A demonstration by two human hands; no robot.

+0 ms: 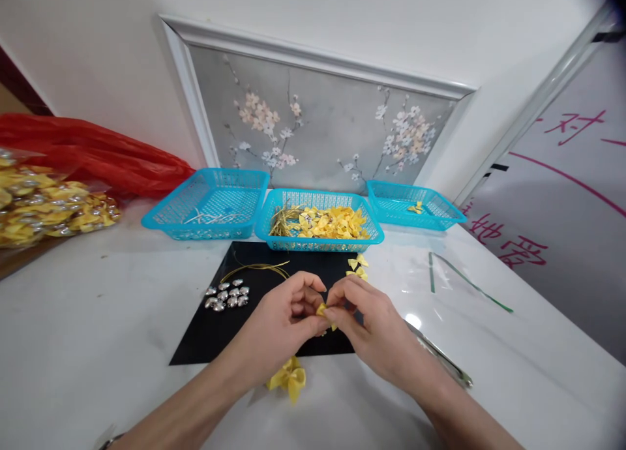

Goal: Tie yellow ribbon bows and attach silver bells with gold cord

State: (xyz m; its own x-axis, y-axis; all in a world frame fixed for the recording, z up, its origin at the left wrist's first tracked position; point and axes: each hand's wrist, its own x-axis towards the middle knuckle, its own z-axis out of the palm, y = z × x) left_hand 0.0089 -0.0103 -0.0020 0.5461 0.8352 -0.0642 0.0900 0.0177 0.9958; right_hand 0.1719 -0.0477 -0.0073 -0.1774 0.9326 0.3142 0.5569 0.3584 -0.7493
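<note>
Both hands meet over a black mat (195, 342), pinching a small yellow ribbon bow (321, 310) between them. My left hand (283, 313) has its thumb and fingers closed at the bow's left side. On the other side, my right hand (374, 323) grips it with thumb and forefinger. The fingers cover most of the bow. Several silver heart-shaped beads (227, 295) lie on the mat's left, beside thin gold wires (259, 266). A larger yellow bow (289, 377) rests on the table below my left wrist. Past my right fingers are a few small yellow bows (358, 262).
Three blue baskets stand along the wall: a left one (166, 225) with white strips, a middle one (320, 244) with yellow bows and gold wire, a right one (440, 222). A clear bag of yellow bows (49, 195) sits far left. A metal tool (447, 362) lies by my right forearm.
</note>
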